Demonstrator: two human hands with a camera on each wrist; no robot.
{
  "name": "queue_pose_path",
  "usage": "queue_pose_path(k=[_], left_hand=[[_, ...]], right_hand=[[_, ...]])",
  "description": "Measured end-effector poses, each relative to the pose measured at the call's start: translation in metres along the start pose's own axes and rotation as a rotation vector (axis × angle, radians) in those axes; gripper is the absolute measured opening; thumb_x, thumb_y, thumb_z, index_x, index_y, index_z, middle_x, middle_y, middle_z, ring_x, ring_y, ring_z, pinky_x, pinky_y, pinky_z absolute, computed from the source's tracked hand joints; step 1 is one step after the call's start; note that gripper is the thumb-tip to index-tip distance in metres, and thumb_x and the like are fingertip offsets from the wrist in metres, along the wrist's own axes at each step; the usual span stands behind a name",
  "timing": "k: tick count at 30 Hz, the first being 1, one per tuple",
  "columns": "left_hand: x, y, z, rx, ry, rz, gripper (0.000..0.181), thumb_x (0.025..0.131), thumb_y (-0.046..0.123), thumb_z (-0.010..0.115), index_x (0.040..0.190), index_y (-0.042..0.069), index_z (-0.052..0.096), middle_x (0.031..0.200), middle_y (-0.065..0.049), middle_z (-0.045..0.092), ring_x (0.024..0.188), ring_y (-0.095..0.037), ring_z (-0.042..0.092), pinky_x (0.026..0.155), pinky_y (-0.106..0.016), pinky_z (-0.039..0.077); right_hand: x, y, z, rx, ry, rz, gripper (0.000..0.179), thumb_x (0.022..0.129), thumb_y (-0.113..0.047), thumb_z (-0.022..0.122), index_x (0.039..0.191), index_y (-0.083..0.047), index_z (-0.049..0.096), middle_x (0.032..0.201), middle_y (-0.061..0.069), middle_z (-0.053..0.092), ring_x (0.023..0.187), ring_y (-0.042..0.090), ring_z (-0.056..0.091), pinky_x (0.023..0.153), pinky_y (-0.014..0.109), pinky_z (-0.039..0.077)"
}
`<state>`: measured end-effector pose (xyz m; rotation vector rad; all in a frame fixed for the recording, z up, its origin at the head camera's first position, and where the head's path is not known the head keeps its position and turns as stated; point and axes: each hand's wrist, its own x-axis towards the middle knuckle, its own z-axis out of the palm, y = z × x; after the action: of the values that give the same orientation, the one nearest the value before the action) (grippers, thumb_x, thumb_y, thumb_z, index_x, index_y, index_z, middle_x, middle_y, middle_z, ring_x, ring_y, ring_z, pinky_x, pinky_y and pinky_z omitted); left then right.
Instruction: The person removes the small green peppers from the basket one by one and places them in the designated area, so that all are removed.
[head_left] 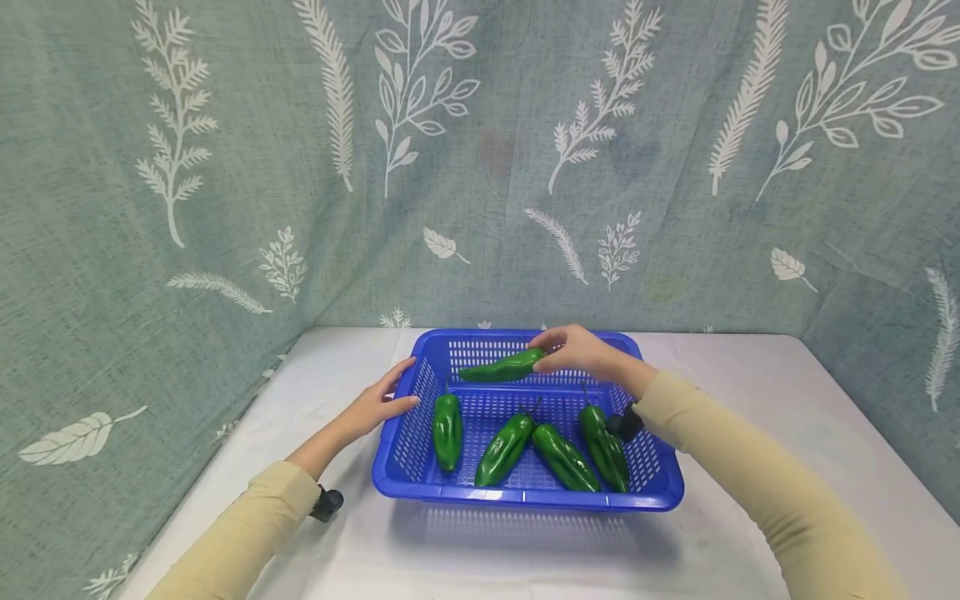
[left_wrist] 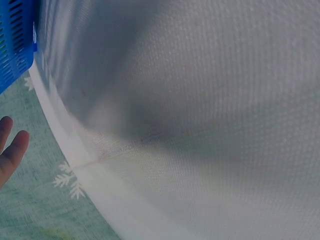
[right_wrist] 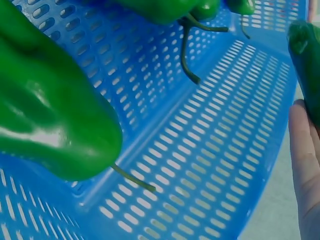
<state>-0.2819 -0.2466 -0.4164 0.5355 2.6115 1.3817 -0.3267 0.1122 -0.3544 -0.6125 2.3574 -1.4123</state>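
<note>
My right hand (head_left: 581, 354) grips one end of a long green pepper (head_left: 498, 367) and holds it near the back wall of a blue plastic basket (head_left: 525, 498). In the right wrist view this pepper (right_wrist: 309, 70) shows at the right edge beside the fingers (right_wrist: 302, 160). My left hand (head_left: 375, 406) is at the basket's left rim, thumb and fingers spread; whether it touches the rim I cannot tell. Only fingertips of the left hand (left_wrist: 12, 155) show in the left wrist view. Inside the basket lie several more peppers, among them one at the left (head_left: 447, 433) and one at the right (head_left: 606, 450).
The basket stands on a table with a white cloth (head_left: 750, 400). Behind and at the sides hangs a green curtain (head_left: 480, 233) with white leaf patterns. Dark camera mounts sit at both wrists, the right one (head_left: 625, 423) over the basket's right side.
</note>
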Motion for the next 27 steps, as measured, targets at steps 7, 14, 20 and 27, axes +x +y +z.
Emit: queue_pose_path(k=[7, 14, 20, 27], left_hand=[[0.0, 0.0, -0.001, 0.022, 0.003, 0.006, 0.069, 0.089, 0.028, 0.056, 0.146, 0.014, 0.02, 0.141, -0.026, 0.033, 0.128, -0.044, 0.033, 0.101, -0.057, 0.03], [0.001, -0.004, 0.0, 0.019, 0.007, 0.003, 0.068, 0.089, 0.027, 0.056, 0.146, 0.016, 0.02, 0.141, -0.026, 0.033, 0.128, -0.043, 0.033, 0.101, -0.058, 0.03], [0.0, -0.002, 0.001, 0.025, 0.009, -0.005, 0.069, 0.089, 0.028, 0.056, 0.146, 0.016, 0.02, 0.142, -0.025, 0.032, 0.129, -0.044, 0.032, 0.102, -0.058, 0.028], [-0.004, 0.013, 0.0, 0.058, 0.012, 0.002, 0.068, 0.089, 0.024, 0.056, 0.145, 0.009, 0.021, 0.141, -0.028, 0.032, 0.128, -0.047, 0.031, 0.102, -0.061, 0.025]], right_hand=[[-0.006, -0.003, -0.007, 0.05, 0.007, 0.019, 0.07, 0.074, -0.011, 0.073, 0.136, -0.004, 0.039, 0.118, 0.021, 0.056, 0.116, 0.034, 0.048, 0.095, 0.043, 0.043], [-0.013, -0.001, -0.014, 0.121, 0.039, 0.014, 0.07, 0.076, -0.007, 0.072, 0.137, -0.007, 0.036, 0.115, 0.021, 0.059, 0.115, 0.033, 0.049, 0.094, 0.043, 0.044], [-0.021, -0.002, -0.024, 0.126, 0.094, 0.015, 0.064, 0.075, -0.008, 0.072, 0.13, -0.003, 0.04, 0.11, 0.018, 0.062, 0.104, 0.027, 0.058, 0.09, 0.04, 0.046], [-0.034, -0.01, -0.037, 0.039, 0.081, 0.007, 0.057, 0.076, -0.014, 0.073, 0.126, -0.002, 0.048, 0.11, 0.014, 0.061, 0.108, 0.028, 0.054, 0.091, 0.041, 0.045]])
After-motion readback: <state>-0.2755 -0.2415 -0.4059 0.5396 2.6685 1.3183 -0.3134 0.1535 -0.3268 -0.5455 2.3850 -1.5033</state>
